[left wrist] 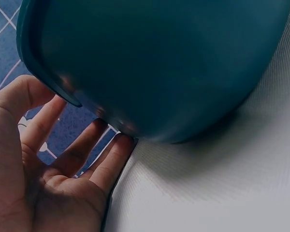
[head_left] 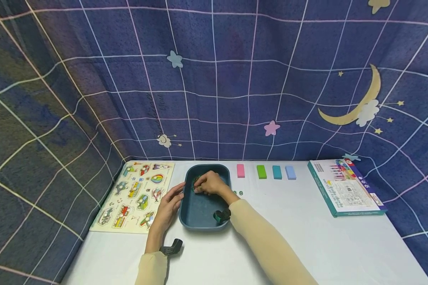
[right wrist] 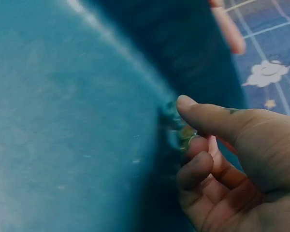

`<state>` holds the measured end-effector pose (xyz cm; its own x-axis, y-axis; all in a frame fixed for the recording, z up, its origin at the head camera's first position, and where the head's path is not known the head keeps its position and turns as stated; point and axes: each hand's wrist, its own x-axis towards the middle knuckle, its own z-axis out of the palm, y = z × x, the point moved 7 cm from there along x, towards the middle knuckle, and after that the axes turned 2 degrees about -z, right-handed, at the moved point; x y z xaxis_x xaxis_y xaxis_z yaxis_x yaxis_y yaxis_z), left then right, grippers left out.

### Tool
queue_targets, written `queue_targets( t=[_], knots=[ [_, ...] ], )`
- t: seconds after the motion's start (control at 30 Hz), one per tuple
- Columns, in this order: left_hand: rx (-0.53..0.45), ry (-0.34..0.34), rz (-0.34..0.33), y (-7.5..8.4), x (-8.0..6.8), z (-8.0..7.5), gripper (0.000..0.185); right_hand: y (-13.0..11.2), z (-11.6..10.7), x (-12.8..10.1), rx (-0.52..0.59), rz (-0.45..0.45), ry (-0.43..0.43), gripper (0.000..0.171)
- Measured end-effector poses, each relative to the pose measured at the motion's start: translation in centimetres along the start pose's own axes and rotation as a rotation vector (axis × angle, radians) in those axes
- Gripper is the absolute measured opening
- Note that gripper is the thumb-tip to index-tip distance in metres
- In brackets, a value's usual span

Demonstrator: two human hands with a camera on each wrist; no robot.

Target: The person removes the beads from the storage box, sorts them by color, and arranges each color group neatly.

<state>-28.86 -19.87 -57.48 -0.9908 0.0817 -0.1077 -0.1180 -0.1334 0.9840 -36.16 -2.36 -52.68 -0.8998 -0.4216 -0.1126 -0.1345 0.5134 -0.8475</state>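
A dark teal tub (head_left: 203, 213) stands on the white table. My left hand (head_left: 170, 205) rests against its left side from outside, and in the left wrist view the fairly straight fingers (left wrist: 113, 162) touch the outer wall near the rim. Inside the tub, my right hand (head_left: 211, 183) reaches to the far left part. Its thumb and curled fingers pinch small glassy marbles (right wrist: 186, 137), green with a bit of yellow, blurred and partly hidden by the fingertips. Two green marbles (head_left: 240, 193) lie on the table just right of the tub, one partly hidden by my right wrist.
A wooden picture puzzle board (head_left: 132, 198) lies left of the tub. Along the back are pink (head_left: 240, 171), green (head_left: 261, 172), teal (head_left: 277, 172) and light blue (head_left: 290, 173) blocks. A flat printed box (head_left: 346, 188) lies at the right, and a patterned curtain (head_left: 232, 79) hangs behind.
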Motion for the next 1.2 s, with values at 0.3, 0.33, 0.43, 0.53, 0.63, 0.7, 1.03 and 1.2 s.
queue_targets(
  t=[0.3, 0.33, 0.43, 0.53, 0.63, 0.7, 1.03, 1.2],
  knots=[
    [0.002, 0.024, 0.002, -0.2, 0.0, -0.1, 0.051, -1.2, -5.3, -2.9, 0.167, -0.110, -0.016, 0.025],
    [-0.003, 0.026, -0.002, -0.2, 0.0, -0.1, 0.051, -1.0, -6.1, -3.6, 0.174, -0.119, -0.006, 0.025],
    [0.005, 0.019, -0.010, -0.3, 0.0, 0.0, 0.052, 0.3, -8.4, -5.9, 0.194, -0.125, 0.027, 0.024],
    [0.010, 0.028, -0.002, -0.2, 0.0, -0.1, 0.051, 2.5, -9.9, -8.1, 0.177, -0.109, 0.065, 0.026],
    [0.009, 0.030, 0.006, -0.1, 0.0, -0.2, 0.051, 5.0, -10.4, -9.8, 0.131, -0.090, 0.086, 0.026],
    [0.005, 0.030, 0.006, -0.1, 0.0, -0.3, 0.051, 6.6, -10.3, -10.7, 0.074, -0.089, 0.080, 0.021],
    [0.016, 0.033, -0.014, -0.2, 0.0, -0.3, 0.050, 9.4, -8.8, -12.5, -0.125, -0.190, 0.052, 0.022],
    [0.014, 0.035, -0.017, -0.1, 0.0, -0.3, 0.051, 9.5, -8.5, -12.3, -0.153, -0.193, 0.070, 0.018]
  ],
)
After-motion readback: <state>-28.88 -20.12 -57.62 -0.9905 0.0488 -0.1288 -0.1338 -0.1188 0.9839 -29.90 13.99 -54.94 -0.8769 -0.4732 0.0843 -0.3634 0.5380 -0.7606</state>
